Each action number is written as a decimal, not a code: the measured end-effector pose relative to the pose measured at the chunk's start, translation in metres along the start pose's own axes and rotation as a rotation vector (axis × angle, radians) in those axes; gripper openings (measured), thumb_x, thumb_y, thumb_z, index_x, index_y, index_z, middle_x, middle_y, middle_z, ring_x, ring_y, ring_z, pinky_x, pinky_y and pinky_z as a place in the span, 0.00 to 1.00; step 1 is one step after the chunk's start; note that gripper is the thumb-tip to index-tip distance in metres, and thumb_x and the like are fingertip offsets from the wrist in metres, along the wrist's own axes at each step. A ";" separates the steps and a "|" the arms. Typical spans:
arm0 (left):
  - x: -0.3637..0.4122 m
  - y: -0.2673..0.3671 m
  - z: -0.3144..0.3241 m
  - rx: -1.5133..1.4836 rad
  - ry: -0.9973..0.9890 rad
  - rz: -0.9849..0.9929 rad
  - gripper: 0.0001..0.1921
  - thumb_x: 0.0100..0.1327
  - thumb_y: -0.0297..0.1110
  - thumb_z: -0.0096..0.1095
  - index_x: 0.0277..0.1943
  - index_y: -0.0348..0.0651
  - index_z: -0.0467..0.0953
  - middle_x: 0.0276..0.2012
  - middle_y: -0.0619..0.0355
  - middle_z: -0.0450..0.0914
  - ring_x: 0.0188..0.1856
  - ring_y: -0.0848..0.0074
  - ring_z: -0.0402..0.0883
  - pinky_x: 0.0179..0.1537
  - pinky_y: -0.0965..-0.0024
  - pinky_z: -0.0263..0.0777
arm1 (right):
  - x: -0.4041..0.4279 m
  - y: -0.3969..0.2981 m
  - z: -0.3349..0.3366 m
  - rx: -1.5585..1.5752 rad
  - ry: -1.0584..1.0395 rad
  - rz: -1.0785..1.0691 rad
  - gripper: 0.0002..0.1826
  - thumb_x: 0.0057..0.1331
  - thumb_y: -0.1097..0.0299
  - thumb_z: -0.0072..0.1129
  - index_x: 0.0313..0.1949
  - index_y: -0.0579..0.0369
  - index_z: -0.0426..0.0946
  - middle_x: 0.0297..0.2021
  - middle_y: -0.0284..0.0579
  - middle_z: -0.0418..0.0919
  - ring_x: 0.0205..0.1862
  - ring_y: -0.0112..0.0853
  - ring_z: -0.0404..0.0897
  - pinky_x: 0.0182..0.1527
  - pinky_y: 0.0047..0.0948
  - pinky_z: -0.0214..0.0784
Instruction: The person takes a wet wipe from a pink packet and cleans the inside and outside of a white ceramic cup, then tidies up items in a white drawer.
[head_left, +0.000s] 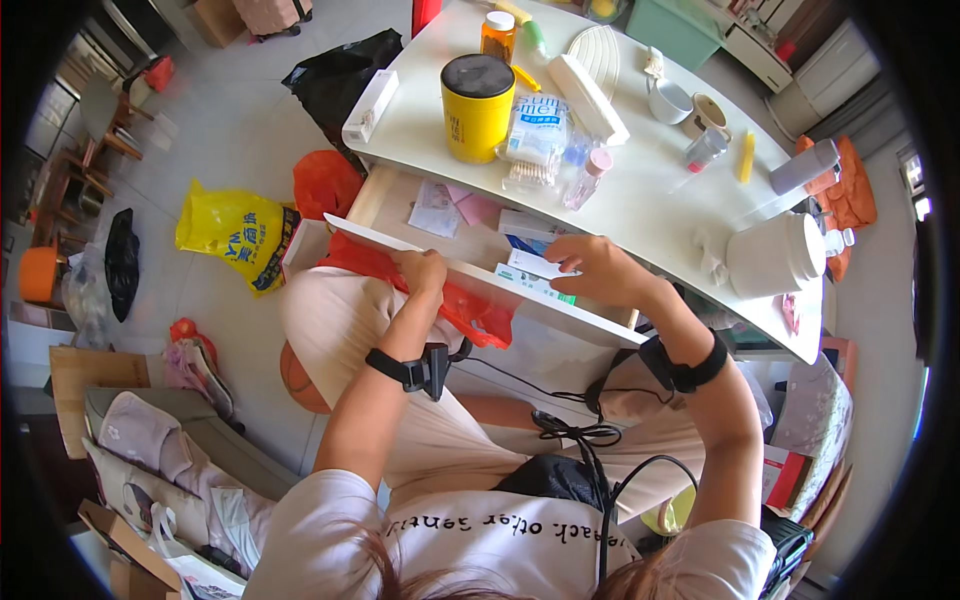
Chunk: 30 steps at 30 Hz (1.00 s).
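Observation:
A drawer (382, 196) is pulled out from under the white table (630, 199). My left hand (421, 270) is at the drawer's front panel, closed on a red plastic bag (480, 311) that hangs down the panel's near side. Over the drawer's right part is my right hand (600, 271), fingers bent and apart, beside a white box (534, 264). It is unclear whether the fingertips touch that box. A green and white box (517, 281) lies just below it. Folded paper (435, 210) and a pink paper (478, 207) lie farther left in the drawer.
On the tabletop stand a yellow canister (478, 112), an orange-bodied bottle (497, 39), a pack of cotton swabs (531, 174), a white mug (669, 100) and a large white tub (776, 255). Yellow (232, 229) and black (337, 82) plastic bags lie left. Black cables (577, 431) cross my lap.

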<state>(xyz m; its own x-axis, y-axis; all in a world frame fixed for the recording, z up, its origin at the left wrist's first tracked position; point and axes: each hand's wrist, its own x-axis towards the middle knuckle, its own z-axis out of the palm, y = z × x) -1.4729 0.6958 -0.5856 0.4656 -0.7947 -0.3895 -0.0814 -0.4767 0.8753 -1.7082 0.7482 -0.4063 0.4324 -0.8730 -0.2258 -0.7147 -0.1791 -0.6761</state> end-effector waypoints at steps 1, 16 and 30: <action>0.002 0.002 0.001 -0.001 0.001 0.005 0.25 0.53 0.23 0.52 0.50 0.21 0.51 0.48 0.31 0.63 0.52 0.50 0.67 0.53 0.61 0.63 | -0.004 -0.002 -0.007 0.090 0.006 0.048 0.18 0.50 0.70 0.61 0.41 0.63 0.74 0.39 0.47 0.77 0.40 0.34 0.77 0.43 0.28 0.70; -0.009 0.028 0.003 0.069 0.008 -0.123 0.32 0.52 0.28 0.59 0.51 0.22 0.45 0.50 0.26 0.54 0.48 0.44 0.68 0.49 0.57 0.68 | 0.055 -0.047 0.004 -0.291 0.452 0.010 0.24 0.52 0.74 0.54 0.50 0.64 0.63 0.47 0.66 0.64 0.40 0.47 0.75 0.42 0.34 0.70; -0.016 0.009 -0.006 0.008 0.006 0.030 0.28 0.50 0.27 0.56 0.44 0.19 0.47 0.46 0.25 0.54 0.46 0.45 0.68 0.45 0.58 0.69 | 0.121 -0.020 0.025 -0.658 0.506 0.450 0.34 0.55 0.63 0.58 0.58 0.50 0.52 0.52 0.72 0.54 0.41 0.52 0.74 0.39 0.38 0.72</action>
<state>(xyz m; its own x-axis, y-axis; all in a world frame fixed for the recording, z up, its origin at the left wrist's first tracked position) -1.4754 0.7062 -0.5694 0.4685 -0.8063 -0.3610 -0.1025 -0.4555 0.8843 -1.6274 0.6575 -0.4377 -0.1389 -0.9881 0.0663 -0.9900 0.1370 -0.0326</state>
